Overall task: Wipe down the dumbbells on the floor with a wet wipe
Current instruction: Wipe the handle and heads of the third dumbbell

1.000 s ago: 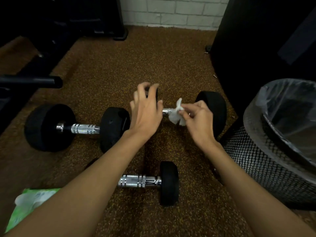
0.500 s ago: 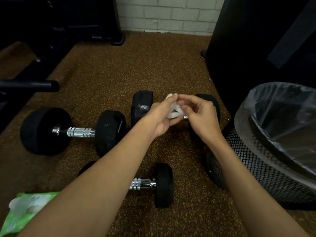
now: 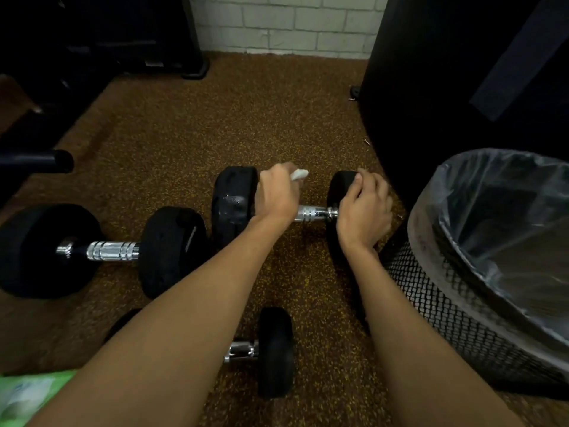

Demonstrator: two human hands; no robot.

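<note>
The brown speckled floor [image 3: 246, 118] fills most of the view and runs back to a pale brick wall [image 3: 283, 23]. A large black shape [image 3: 446, 72] stands at the right (what it is, I cannot tell). Below it is a wire mesh bin [image 3: 431, 303] lined with a clear plastic bag.

Three dumbbells lie on the floor. The left dumbbell [image 3: 112, 250] is the biggest in view, with its chrome handle running left to right. The far dumbbell [image 3: 234, 204] lies just beside it, and their black weights nearly touch. The near dumbbell [image 3: 275, 352] is the closest to the person and is partly hidden under the left forearm. A black bar [image 3: 37, 161] juts in from the left edge.

The left hand [image 3: 277, 195] is closed at the left end of the far dumbbell's handle, hard against the inner face of the left weight. It grips the wet wipe [image 3: 299, 174], and a white corner sticks out past the knuckles. The hand hides whether the wipe touches the metal. The right hand [image 3: 363, 211] sits on the right weight of the same dumbbell, just beside the bin, with its fingers curled over the top edge.

A green wipe pack [image 3: 27, 392] lies in the bottom left corner.
</note>
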